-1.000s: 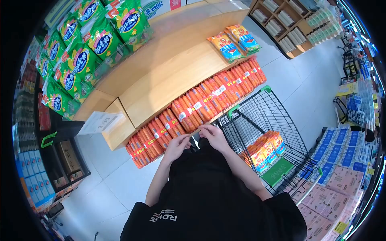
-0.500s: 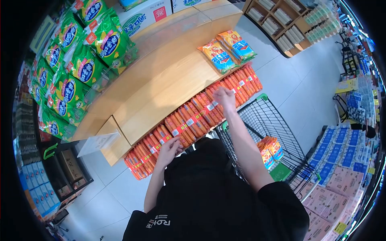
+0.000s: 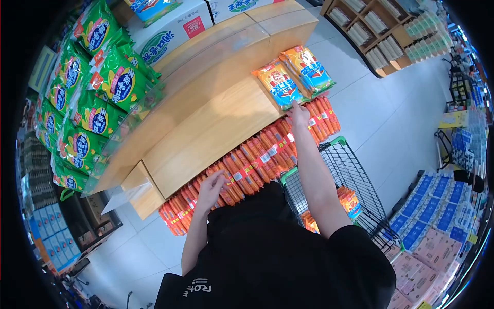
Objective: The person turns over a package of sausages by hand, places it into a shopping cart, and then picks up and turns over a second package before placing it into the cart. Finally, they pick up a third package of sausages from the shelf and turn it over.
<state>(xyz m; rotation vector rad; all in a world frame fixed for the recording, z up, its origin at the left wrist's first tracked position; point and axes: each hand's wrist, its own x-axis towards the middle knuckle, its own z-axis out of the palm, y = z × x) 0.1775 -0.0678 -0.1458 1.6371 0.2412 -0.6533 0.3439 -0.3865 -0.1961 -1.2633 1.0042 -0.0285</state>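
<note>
Two orange-and-blue snack bags lie side by side on the wooden shelf, the nearer bag (image 3: 280, 85) and the farther bag (image 3: 310, 69). My right hand (image 3: 298, 117) stretches up to the nearer bag, its fingertips right at the lower edge. Below the shelf's front edge runs a row of red-orange packs of wrapped sausages (image 3: 262, 154). In front of the left part of this row is my left hand (image 3: 211, 189), fingers loosely bent and apart, holding nothing.
A black wire shopping cart (image 3: 355, 165) with green trim stands at my right, orange bags (image 3: 350, 202) inside. Green bags (image 3: 123, 85) fill the display at upper left behind a clear plastic guard. Stacked boxes (image 3: 437, 244) stand at far right.
My right hand has gone from over the sausage packs up to the nearer snack bag, its fingers stretching out. My left hand has risen slightly. The view has shifted a little.
</note>
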